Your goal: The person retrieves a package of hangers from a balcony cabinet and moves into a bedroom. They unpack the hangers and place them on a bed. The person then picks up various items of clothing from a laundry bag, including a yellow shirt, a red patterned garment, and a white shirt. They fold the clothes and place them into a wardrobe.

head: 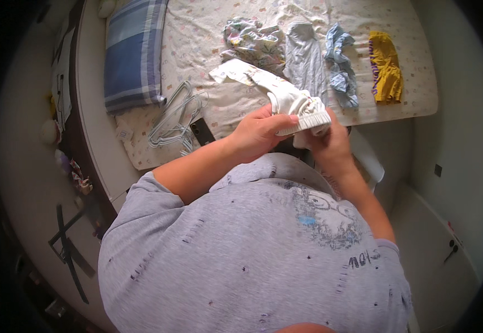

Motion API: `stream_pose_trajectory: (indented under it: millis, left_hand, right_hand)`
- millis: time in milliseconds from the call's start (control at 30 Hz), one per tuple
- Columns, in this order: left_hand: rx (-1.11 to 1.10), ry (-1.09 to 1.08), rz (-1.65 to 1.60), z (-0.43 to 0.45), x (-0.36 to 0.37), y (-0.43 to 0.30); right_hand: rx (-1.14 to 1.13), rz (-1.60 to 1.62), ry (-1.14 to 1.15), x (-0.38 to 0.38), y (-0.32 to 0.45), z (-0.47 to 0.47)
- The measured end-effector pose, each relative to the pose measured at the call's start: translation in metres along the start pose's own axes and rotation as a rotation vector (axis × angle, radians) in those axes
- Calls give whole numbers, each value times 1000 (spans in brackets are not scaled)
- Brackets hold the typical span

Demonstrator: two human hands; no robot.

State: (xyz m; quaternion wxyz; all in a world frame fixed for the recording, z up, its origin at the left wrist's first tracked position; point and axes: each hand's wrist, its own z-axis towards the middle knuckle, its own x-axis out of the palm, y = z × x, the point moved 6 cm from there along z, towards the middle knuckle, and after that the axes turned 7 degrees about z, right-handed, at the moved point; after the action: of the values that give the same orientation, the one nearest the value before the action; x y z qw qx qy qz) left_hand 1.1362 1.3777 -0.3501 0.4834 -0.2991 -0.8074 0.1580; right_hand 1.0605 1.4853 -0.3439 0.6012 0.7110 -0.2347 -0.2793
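Note:
Between my hands is a white printed garment [289, 95] with a gathered elastic waistband. My left hand [260, 131] grips one side of the band, its thumb lying on top. My right hand [331, 137] holds the other end of the band, and its fingers are partly hidden behind the cloth. The garment's far part stretches away over the bed [199, 37]. Just beyond it lie a crumpled floral garment [254, 39] and a light grey garment [305, 54]. Farther right are a light blue garment [340, 66] and yellow shorts [385, 68] bearing lettering.
Pale clothes hangers [172, 120] lie piled on the bed's near left, beside a dark smartphone [202, 132]. A blue checked pillow [135, 58] rests farther back. White furniture [97, 104] borders the bed at left; a wall [454, 83] rises at right.

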Motion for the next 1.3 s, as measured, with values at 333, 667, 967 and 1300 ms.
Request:
stream_pose_trajectory:
  millis: [333,667,967,1300]
  left_hand:
    - [508,-114,1242,10,82,-91]
    - [873,-202,1394,1,236,-108]
    - [760,69,1889,66,248,-78]
    - [89,448,761,35,266,-57]
  right_hand:
    - [-61,-577,-89,-108,143,-11]
    - [-113,-779,-381,-162,203,-35]
    - [-161,-915,-510,-174,207,-68]
    - [-53,-590,-314,-148,201,-77]
